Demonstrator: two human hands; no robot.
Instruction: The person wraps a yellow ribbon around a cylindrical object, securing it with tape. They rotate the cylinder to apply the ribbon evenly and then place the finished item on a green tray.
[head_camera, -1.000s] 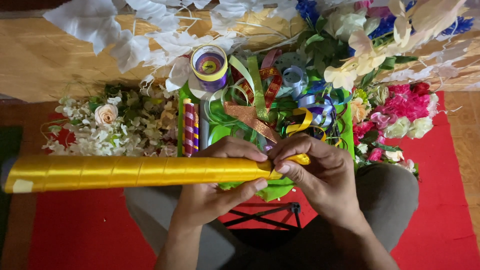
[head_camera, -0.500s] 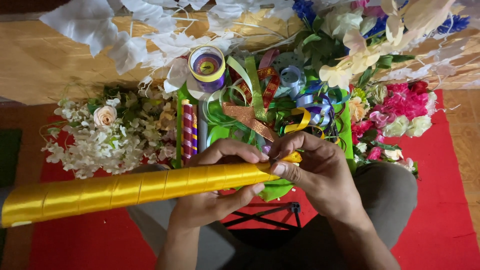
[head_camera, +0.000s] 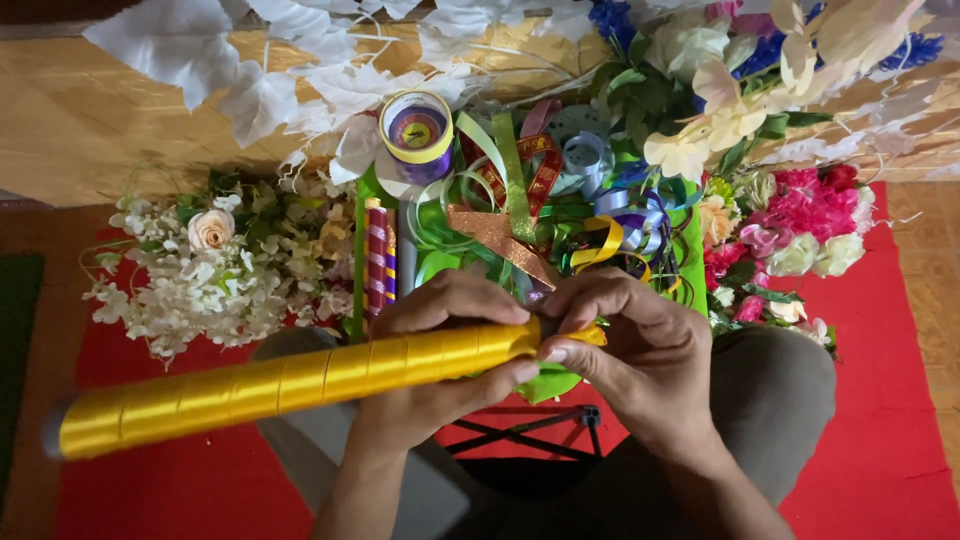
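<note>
- A red cloth mat (head_camera: 880, 400) covered the floor, giving a soft work surface under the seated person's knees.
- Heaps of white, pink and cream artificial flowers (head_camera: 230, 270) lay beyond the knees, within easy reach.
- A long tube wrapped in shiny yellow ribbon (head_camera: 290, 378) slanted across the lap, its far end tipped low to the left.
- The left hand (head_camera: 440, 370) was closed around the tube near its right end, steadying it.
- The right hand (head_camera: 630, 350) pinched that end with its fingertips, seemingly holding the ribbon's edge down.
- A tangle of coloured ribbon spools (head_camera: 520, 190) sat just behind the hands.
</note>
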